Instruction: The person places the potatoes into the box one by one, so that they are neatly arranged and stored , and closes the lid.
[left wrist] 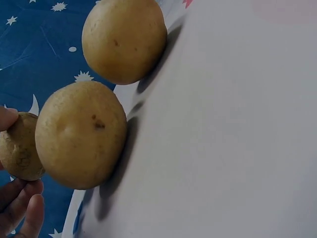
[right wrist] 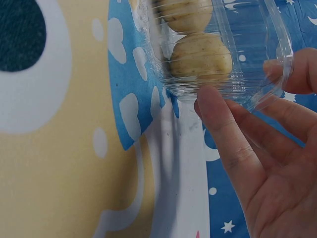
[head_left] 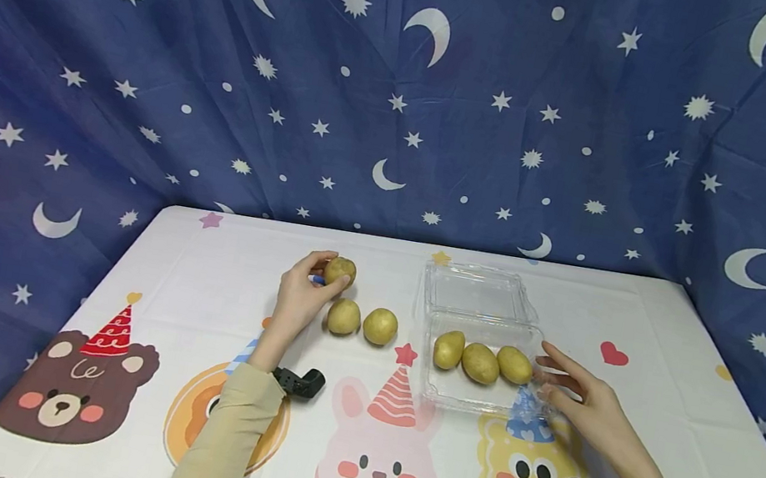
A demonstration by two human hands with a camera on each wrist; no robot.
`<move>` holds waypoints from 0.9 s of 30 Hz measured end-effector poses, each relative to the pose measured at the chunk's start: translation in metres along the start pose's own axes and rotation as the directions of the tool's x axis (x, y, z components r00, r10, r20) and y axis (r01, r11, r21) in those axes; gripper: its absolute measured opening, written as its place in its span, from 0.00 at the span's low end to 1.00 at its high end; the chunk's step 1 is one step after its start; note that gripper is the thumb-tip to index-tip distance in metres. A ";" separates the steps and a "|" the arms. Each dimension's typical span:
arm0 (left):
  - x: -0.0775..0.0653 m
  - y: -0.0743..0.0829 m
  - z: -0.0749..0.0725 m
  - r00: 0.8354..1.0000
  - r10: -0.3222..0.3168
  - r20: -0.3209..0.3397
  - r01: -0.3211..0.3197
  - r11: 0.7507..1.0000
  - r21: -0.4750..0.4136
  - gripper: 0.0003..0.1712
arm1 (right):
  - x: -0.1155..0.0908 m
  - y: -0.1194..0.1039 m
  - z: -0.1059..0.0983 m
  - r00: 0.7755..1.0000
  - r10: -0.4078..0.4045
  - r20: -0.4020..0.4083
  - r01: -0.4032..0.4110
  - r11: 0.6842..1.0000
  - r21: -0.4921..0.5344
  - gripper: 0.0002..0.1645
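Observation:
My left hand (head_left: 301, 293) grips a round yellow-brown potato (head_left: 340, 272) between thumb and fingers, toward the back of the table. Two more potatoes lie just in front of it, one (head_left: 343, 317) close to the left hand and another (head_left: 380, 326) to its right. A clear plastic clamshell box (head_left: 434, 386) stands with its lid (head_left: 476, 291) folded back. Inside its base, three potatoes (head_left: 480, 364) sit in a row. With fairly straight fingers, my right hand (head_left: 587, 404) touches the right side of the box; the right wrist view shows the thumb (right wrist: 215, 106) against its wall.
A white tablecloth (head_left: 193, 283) printed with party-hat cartoon figures covers the table. Behind it hangs a dark blue curtain (head_left: 343, 114) with moons and stars. Each wrist wears a black camera band, the left one (head_left: 300, 382) near the potatoes.

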State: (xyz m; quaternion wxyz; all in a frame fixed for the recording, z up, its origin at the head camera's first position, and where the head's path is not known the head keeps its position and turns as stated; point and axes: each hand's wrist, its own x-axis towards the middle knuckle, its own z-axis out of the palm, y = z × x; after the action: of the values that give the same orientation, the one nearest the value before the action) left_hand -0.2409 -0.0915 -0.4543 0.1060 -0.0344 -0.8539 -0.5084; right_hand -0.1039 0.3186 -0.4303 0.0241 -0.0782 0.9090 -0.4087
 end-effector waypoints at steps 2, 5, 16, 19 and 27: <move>-0.001 0.002 0.000 1.000 0.008 -0.001 -0.008 1.000 -0.005 0.26 | 0.000 0.000 0.000 1.000 0.001 -0.001 -0.001 1.000 0.000 0.37; -0.002 0.005 -0.001 1.000 0.016 0.000 -0.016 1.000 -0.018 0.26 | 0.000 0.001 0.000 1.000 0.000 -0.001 0.000 1.000 -0.003 0.37; -0.005 0.022 0.000 0.995 0.095 -0.001 -0.095 0.995 -0.022 0.27 | 0.000 0.001 -0.001 1.000 0.008 0.006 -0.008 1.000 -0.006 0.37; -0.005 0.026 -0.001 0.994 0.112 -0.010 -0.112 0.993 -0.022 0.26 | 0.000 0.000 -0.001 1.000 0.012 0.008 -0.012 1.000 -0.005 0.37; -0.009 0.037 -0.002 0.988 0.152 -0.006 -0.152 0.988 -0.039 0.26 | 0.000 0.001 0.000 1.000 -0.007 0.003 0.006 1.000 0.014 0.36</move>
State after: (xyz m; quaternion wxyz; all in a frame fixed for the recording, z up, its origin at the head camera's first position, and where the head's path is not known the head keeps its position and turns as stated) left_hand -0.2261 -0.0751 -0.4234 0.1452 -0.1006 -0.8385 -0.5154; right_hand -0.1044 0.3189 -0.4309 0.0246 -0.0815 0.9058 -0.4151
